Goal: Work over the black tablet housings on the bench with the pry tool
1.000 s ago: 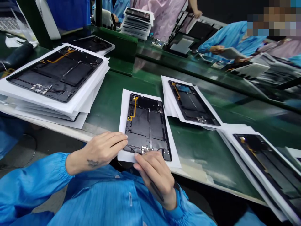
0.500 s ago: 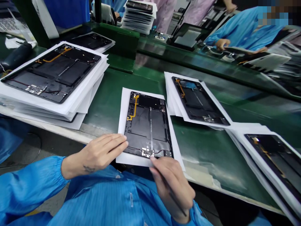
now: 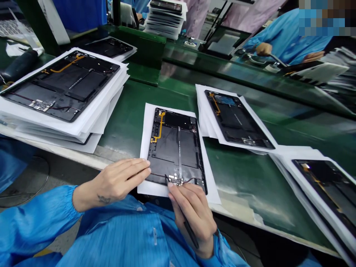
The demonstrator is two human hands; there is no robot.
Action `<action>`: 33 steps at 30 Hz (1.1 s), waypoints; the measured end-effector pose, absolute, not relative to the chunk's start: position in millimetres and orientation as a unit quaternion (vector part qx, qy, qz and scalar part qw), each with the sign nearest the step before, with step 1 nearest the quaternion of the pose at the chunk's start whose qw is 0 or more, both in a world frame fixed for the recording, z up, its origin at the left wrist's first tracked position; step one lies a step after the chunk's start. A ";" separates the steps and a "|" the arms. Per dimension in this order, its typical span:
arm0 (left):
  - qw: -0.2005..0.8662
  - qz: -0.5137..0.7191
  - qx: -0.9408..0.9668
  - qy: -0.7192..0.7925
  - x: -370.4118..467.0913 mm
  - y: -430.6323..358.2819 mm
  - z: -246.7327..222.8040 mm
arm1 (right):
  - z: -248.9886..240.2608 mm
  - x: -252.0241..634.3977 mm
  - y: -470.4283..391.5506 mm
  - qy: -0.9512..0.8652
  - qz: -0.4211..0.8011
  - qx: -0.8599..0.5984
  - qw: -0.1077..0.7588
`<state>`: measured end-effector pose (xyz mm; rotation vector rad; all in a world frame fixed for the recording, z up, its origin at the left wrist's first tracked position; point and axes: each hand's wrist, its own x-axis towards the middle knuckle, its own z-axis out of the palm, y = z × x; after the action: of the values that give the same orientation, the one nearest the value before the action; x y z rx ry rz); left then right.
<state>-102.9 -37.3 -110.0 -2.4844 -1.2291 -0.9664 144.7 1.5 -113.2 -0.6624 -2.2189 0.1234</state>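
Note:
An open black tablet housing (image 3: 174,148) lies on a white sheet (image 3: 143,148) at the bench's front edge. It bears a yellow-orange flex cable (image 3: 159,129) and a small white-patched circuit board (image 3: 176,180) at its near end. My left hand (image 3: 119,180) rests with outstretched fingers on the housing's lower left edge. My right hand (image 3: 193,211) is closed around a thin dark pen-like tool (image 3: 190,233). The tool's dark tip is at the left side of the board, beside a thin dark wire.
Tall stacks of housings and white sheets stand at left (image 3: 61,89) and right (image 3: 239,118), with another at far right (image 3: 325,181). A green ledge (image 3: 244,81) runs behind. Beyond it a person in blue (image 3: 283,37) works with a hand on a tool.
My right hand has moved left along the near end of the housing, with the tool tip now left of the board. My left hand has stayed in place.

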 end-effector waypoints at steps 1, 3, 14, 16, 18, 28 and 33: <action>0.106 -0.321 -0.844 -0.417 -102.8 -37.5 -110.0 | -113.5 146.6 0.2 -0.874 0.049 -0.269 0.401; 0.111 -0.306 -0.849 -0.416 -101.6 -37.8 -109.4 | -112.9 150.5 -1.2 -0.868 0.062 -0.278 0.407; 0.141 -0.249 -0.840 -0.460 -82.1 -43.5 -105.6 | -75.3 116.0 33.9 -0.787 0.392 -0.306 0.365; 0.145 -0.245 -0.840 -0.462 -81.5 -44.9 -105.8 | -74.7 114.1 35.1 -0.789 0.395 -0.307 0.357; 0.145 -0.240 -0.842 -0.461 -81.4 -45.5 -105.6 | -75.8 114.7 34.8 -0.793 0.393 -0.303 0.354; 0.131 -0.234 -0.858 -0.437 -91.0 -44.7 -105.7 | -75.3 112.3 35.8 -0.818 0.370 -0.287 0.335; 0.089 -0.303 -0.869 -0.381 -107.6 -37.9 -105.0 | -74.8 112.7 38.0 -0.839 0.356 -0.258 0.321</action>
<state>-107.6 -37.9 -105.0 -2.5843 -1.1333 -0.9016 112.7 38.0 -74.8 -0.6781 -2.2028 0.9359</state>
